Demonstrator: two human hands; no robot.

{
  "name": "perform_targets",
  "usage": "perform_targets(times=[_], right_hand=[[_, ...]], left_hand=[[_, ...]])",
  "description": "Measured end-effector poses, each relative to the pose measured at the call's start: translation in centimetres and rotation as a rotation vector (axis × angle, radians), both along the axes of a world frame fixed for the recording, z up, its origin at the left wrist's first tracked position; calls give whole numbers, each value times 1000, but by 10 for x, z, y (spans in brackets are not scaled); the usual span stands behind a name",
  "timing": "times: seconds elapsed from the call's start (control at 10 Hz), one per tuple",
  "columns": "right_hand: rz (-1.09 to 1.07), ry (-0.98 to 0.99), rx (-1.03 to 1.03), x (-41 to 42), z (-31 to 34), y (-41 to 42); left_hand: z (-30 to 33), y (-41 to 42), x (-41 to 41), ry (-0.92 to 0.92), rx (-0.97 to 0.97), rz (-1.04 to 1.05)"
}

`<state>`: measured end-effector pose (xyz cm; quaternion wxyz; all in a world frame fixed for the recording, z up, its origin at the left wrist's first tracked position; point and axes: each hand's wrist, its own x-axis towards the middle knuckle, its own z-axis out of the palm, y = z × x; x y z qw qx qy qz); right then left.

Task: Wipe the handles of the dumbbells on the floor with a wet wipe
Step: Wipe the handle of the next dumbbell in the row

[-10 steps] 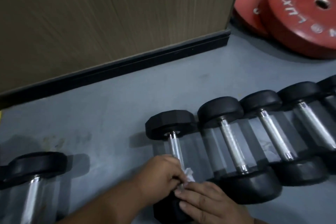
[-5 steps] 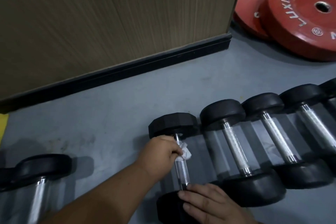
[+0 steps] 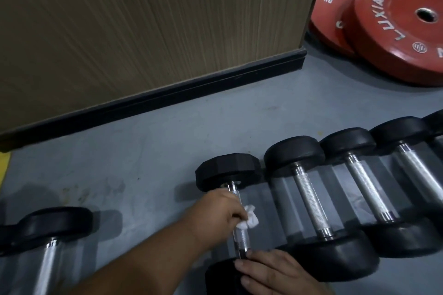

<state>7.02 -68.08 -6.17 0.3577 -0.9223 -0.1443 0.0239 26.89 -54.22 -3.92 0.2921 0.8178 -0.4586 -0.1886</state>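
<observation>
Head view, crumpled white wet wipe (image 3: 249, 219) on knurled chrome dumbbell handle (image 3: 241, 237)

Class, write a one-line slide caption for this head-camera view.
Left hand wipes a dumbbell handle with a wet wipe while the right hand steadies its near end.

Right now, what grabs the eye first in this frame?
Bottom centre, the left hand grips a white wet wipe around the chrome handle of a black dumbbell, while the right hand rests on its near end. A row of dumbbells runs off to the right on the grey floor. Top right, red weight plates stand out.
</observation>
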Motion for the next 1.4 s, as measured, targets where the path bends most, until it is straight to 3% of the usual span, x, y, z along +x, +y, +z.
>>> perform_targets(times=[0.1,0.3,0.4,0.6,0.7,0.9,1.1,1.2,1.3,1.4], right_hand=[[-119,-80,-65,5,-13,-11],[-86,-8,117,14,-1,-12],[-62,94,109,7,5,-15],[-76,75,43,10,-4,-14],[-69,88,76,9,3,-13],[10,-80,8,11,5,-17],[9,-122,-8,10,2,-19],[2,17,37,7,4,-18],[152,104,30,7,27,-15],[208,-46,-37,11,18,-17]], left_hand=[[-1,-2,9,1,10,114],[0,0,-4,4,-54,230],[2,7,-20,61,-35,123],[9,12,-26,103,109,-187],[11,4,-17,72,148,-168],[5,-11,10,64,137,136],[9,-11,-4,73,117,182],[16,3,-21,154,137,44],[20,11,-29,221,184,-41],[22,9,-29,204,238,-91]])
